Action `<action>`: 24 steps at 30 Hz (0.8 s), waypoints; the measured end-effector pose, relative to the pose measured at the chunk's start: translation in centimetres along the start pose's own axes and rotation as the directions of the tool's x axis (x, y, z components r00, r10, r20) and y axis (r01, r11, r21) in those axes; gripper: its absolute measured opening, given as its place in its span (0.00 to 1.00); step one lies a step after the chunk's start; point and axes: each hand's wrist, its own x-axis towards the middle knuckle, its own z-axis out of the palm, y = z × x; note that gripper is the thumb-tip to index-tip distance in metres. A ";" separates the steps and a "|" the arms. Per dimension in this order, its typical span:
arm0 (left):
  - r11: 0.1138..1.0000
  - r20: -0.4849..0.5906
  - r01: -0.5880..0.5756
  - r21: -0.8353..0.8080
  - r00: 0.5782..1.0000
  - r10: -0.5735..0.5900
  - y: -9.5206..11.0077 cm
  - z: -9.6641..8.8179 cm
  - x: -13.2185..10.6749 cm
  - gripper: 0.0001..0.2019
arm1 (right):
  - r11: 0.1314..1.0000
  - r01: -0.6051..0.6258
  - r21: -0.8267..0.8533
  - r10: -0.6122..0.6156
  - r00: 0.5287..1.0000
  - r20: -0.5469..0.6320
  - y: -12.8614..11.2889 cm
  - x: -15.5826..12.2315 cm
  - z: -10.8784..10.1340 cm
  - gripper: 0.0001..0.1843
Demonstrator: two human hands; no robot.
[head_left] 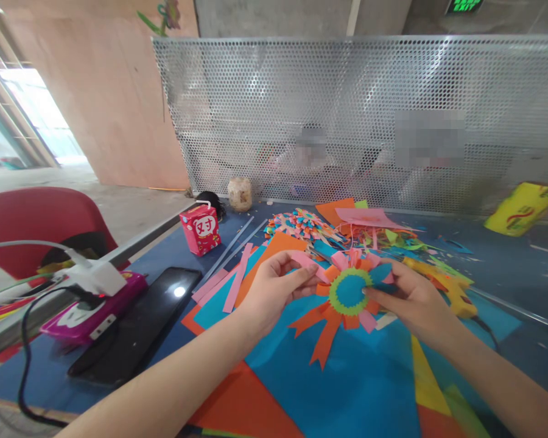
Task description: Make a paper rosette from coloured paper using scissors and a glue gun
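Between my hands is a rosette [349, 288] of coloured paper, with a blue round centre, a yellow-green ring, orange and pink loops and two orange tails. My right hand [399, 295] is closed on its right side, thumb against the blue centre. Pinched in the fingers of my left hand [283, 280] is a pink paper strip [308, 263], which reaches the rosette's upper left. Beneath lie blue paper sheets [338, 377] and an orange sheet [274, 261]. A yellow glue gun [447, 286] rests just beyond my right hand.
A purple power strip [95, 310], black phone [137, 328] and red drink carton [201, 230] are on the left. Behind my hands sit a pile of paper loops [301, 225] and scraps. A perforated metal screen [347, 121] borders the table; a yellow packet [523, 210] stands right.
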 end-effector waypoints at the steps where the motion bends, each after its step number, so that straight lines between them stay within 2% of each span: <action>1: 1.000 -0.003 0.004 -0.002 1.000 -0.004 0.0 0.0 0.0 0.08 | 1.000 0.000 0.001 0.000 1.000 0.000 0.0 0.0 0.0 0.18; 11: 1.000 -0.020 -0.005 -0.006 1.000 0.005 0.0 0.1 0.1 0.11 | 0.999 0.005 -0.042 -0.005 1.000 -0.011 -0.1 0.0 0.0 0.20; 14: 0.999 -0.017 -0.030 -0.024 0.999 0.030 -0.1 0.0 0.2 0.10 | 0.993 0.044 -0.111 -0.053 0.996 -0.078 0.2 0.0 0.0 0.16; 17: 0.993 -0.029 -0.077 -0.085 0.997 0.074 0.1 -0.1 0.5 0.09 | 0.957 0.146 -0.249 -0.201 0.957 -0.212 0.3 -0.2 -0.2 0.12; 19: 0.990 -0.077 -0.092 -0.110 0.993 0.084 0.4 -0.1 0.6 0.11 | 0.865 0.318 -0.389 -0.426 0.874 -0.232 -0.1 -0.4 -0.5 0.08; 20: 0.990 -0.109 -0.092 -0.104 0.991 0.081 0.5 -0.2 0.6 0.12 | 0.775 0.425 -0.468 -0.559 0.807 -0.192 -0.4 -0.6 -0.8 0.06; 22: 0.995 -0.149 -0.070 -0.071 0.987 0.059 0.7 -0.3 0.5 0.16 | 0.521 0.608 -0.599 -0.766 0.643 -0.014 -1.1 -1.0 -1.3 0.05; 24: 0.998 -0.107 -0.015 -0.056 0.994 0.009 0.7 -0.3 0.3 0.19 | 0.264 0.702 -0.661 -0.841 0.503 0.199 -1.7 -1.4 -1.5 0.06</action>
